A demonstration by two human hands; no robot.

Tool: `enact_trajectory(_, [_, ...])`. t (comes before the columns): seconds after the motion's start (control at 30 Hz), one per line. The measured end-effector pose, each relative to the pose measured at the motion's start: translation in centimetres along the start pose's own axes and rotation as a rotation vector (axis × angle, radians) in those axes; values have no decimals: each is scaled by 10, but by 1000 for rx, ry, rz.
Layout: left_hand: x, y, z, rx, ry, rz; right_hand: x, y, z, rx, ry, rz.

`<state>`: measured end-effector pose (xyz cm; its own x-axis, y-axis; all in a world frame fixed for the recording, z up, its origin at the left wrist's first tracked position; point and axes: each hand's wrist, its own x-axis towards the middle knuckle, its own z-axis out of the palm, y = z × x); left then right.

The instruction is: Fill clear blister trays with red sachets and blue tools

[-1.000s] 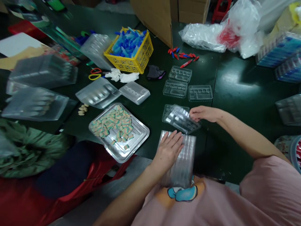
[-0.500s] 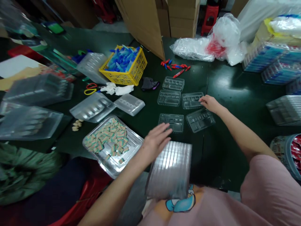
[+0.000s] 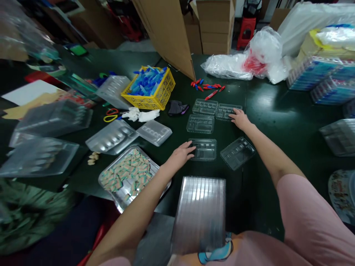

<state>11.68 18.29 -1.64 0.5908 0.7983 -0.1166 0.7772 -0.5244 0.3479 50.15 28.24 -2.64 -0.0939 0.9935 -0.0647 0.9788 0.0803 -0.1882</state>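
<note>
Past a shiny stack [image 3: 202, 214], the left hand [image 3: 179, 154] and right hand [image 3: 240, 120], fingers apart, touch trays [image 3: 206, 150], a yellow basket [image 3: 141, 101] behind.

I am seeing a dark green worktop [image 3: 263, 162] across the frame's middle, with clear, colourless trays [image 3: 200, 123] letting that green through at centre. At upper centre, a yellow basket [image 3: 165, 90] with a lattice pattern is framing pieces [image 3: 148, 81] in mixed blues; to its right, red and blue bits [image 3: 211, 95] are speckling the dark surface. Left of centre, scissors [image 3: 110, 118] are showing red and yellow handles. Below them, a silver tray [image 3: 118, 201] is setting off blocks [image 3: 126, 170] banded tan and teal. At lower right, I am noting a dusty-pink sleeve [image 3: 295, 203].
</note>
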Motion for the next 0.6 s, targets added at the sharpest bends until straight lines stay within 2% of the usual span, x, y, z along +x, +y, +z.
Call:
enact_trajectory(0.1, [11, -12, -2, 24, 95, -14, -1, -5, -6, 75, 64, -11])
enact_trajectory(0.17, [18, -20, -5, 34, 141, -19, -20, -9, -14, 154, 93, -107])
enact_trajectory(0.27, [29, -28, -8, 27, 172, -13, -75, -11, -25, 238, 69, -350])
enact_trajectory(0.37, [40, -30, -13, -7, 176, -25, -140, -7, -28, 195, -15, -500])
enact_trajectory(0.43, [43, -26, -20, -39, 190, -44, -176, -3, -22, 141, -58, -560])
enact_trajectory(0.5, [36, -15, -28, -83, 238, -55, -198, 0, -12, 99, -78, -601])
enact_trajectory(0.6, [3, 14, -39, -184, 336, -51, -199, -3, 4, 64, -61, -614])
